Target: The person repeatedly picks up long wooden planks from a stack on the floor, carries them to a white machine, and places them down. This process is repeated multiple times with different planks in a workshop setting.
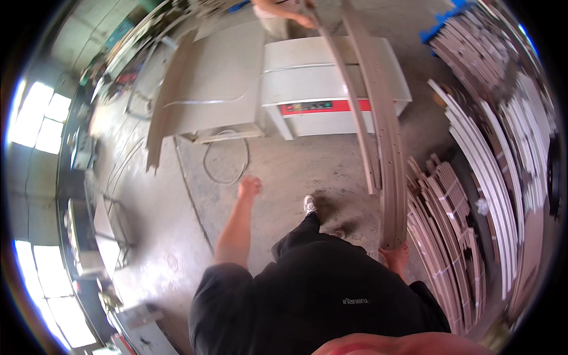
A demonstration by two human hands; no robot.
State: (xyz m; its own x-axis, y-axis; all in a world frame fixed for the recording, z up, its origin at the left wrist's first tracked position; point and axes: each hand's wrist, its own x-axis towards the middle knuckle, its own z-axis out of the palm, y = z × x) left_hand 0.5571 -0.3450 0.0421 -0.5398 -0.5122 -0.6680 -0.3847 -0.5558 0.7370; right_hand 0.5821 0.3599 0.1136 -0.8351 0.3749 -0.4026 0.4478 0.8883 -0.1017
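My right hand (395, 258) grips the near end of a long brown slotted profile (387, 165), at my right side. The profile runs forward from the hand and passes over a white strapping machine (319, 94) with a red control strip. My left hand (249, 187) hangs over the floor in front of me, its fingers loosely curled, with nothing seen in them. Near it a loop of pale strap (207, 161) hangs down to the floor. Across the machine a co-worker's hand (305, 21) is at the far part of a thinner brown strip (349, 94).
Left of the machine stands a grey table (222, 71), with another brown profile (168, 100) along its left edge. Strapped bundles of brown profiles (441, 236) lie close on my right, with white profiles (482, 177) beyond them. A thin frame stand (112, 228) is at left.
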